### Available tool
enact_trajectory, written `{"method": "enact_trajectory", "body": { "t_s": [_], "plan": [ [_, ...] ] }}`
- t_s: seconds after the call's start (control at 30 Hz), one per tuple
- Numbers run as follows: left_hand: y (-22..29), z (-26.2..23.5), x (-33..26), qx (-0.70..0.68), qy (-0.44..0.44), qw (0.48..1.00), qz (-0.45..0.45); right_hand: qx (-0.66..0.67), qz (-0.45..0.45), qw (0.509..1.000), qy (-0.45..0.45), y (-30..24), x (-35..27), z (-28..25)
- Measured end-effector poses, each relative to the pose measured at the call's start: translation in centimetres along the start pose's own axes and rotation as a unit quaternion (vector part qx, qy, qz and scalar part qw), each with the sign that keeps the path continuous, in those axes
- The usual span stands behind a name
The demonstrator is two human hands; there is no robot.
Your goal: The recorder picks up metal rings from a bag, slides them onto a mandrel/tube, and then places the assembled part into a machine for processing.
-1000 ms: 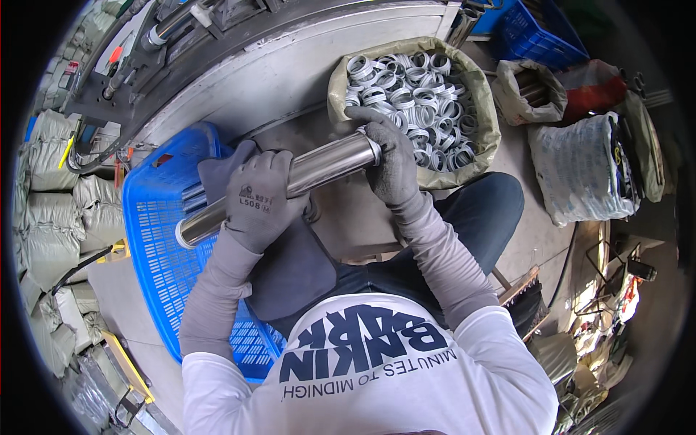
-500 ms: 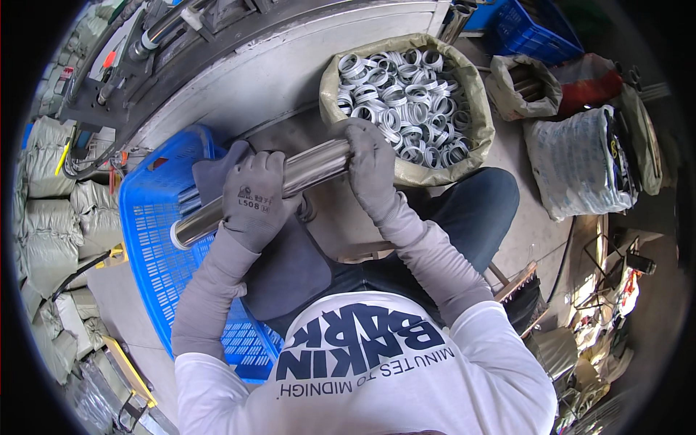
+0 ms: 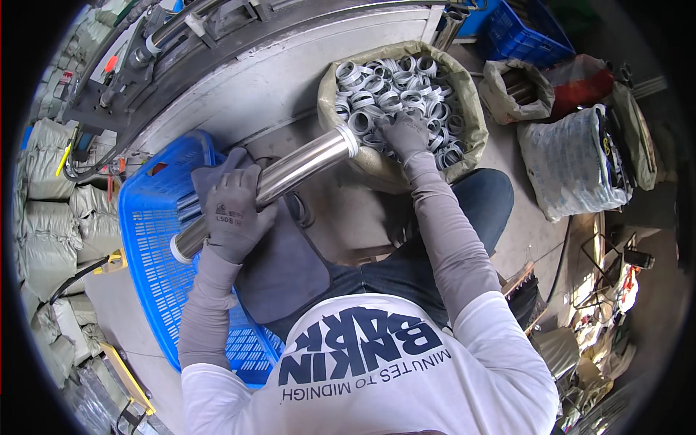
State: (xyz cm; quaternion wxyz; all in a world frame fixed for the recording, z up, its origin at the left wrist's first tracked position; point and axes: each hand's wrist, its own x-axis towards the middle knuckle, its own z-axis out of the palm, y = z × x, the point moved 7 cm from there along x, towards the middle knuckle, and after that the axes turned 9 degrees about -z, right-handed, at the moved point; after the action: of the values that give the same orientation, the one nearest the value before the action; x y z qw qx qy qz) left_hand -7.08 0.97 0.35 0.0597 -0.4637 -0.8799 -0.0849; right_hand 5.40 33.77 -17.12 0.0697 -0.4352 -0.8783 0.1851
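My left hand (image 3: 233, 217), in a grey glove, grips a long shiny metal tube (image 3: 304, 165) near its lower end; the tube slants up to the right, with a white ring on each end. My right hand (image 3: 403, 134), also gloved, has left the tube and rests among several grey-white plastic rings (image 3: 395, 94) inside an open tan sack (image 3: 471, 116). Whether its fingers hold a ring I cannot tell. A dark grey cloth (image 3: 283, 261) lies over my lap under the tube.
A blue plastic crate (image 3: 148, 254) with more tubes stands at my left. A metal machine frame (image 3: 217, 36) runs along the top. Bags (image 3: 573, 159) and another blue crate (image 3: 522, 29) stand at the right; stacked sacks (image 3: 43, 217) line the left edge.
My right hand let go of the tube's upper end and moved right into the sack of rings. The left hand keeps holding the tube in about the same place.
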Motion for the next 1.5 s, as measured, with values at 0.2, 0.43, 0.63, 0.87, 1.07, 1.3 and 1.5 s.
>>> {"method": "enact_trajectory", "body": {
  "t_s": [0.2,0.43,0.63,0.87,1.07,1.3,1.5],
  "plan": [
    [0.0,0.2,-0.2,-0.003,-0.009,1.0,-0.001,-0.014,-0.04,0.998,-0.035,1.0,1.5,0.8],
    [0.2,0.0,0.1,-0.01,-0.038,0.999,-0.022,0.035,-0.026,0.998,-0.05,1.3,1.7,0.6],
    [-0.3,-1.8,2.2,-0.032,-0.047,0.998,-0.003,0.155,-0.101,0.983,0.015,3.6,1.6,-4.4],
    [-2.6,-6.6,15.2,0.091,0.099,0.991,-0.002,0.53,-0.108,0.839,-0.052,0.0,-1.4,-9.0],
    [-7.8,-7.6,30.8,0.202,0.16,0.962,-0.086,0.608,-0.119,0.775,-0.121,-1.2,-1.0,-10.2],
    [-9.5,-6.2,39.8,0.222,0.052,0.954,-0.194,0.693,-0.005,0.716,-0.091,1.3,-0.6,-9.5],
    [-12.9,-2.1,40.2,0.215,0.084,0.964,-0.134,0.655,-0.031,0.752,-0.065,0.5,-0.8,-9.8]
  ]
}}
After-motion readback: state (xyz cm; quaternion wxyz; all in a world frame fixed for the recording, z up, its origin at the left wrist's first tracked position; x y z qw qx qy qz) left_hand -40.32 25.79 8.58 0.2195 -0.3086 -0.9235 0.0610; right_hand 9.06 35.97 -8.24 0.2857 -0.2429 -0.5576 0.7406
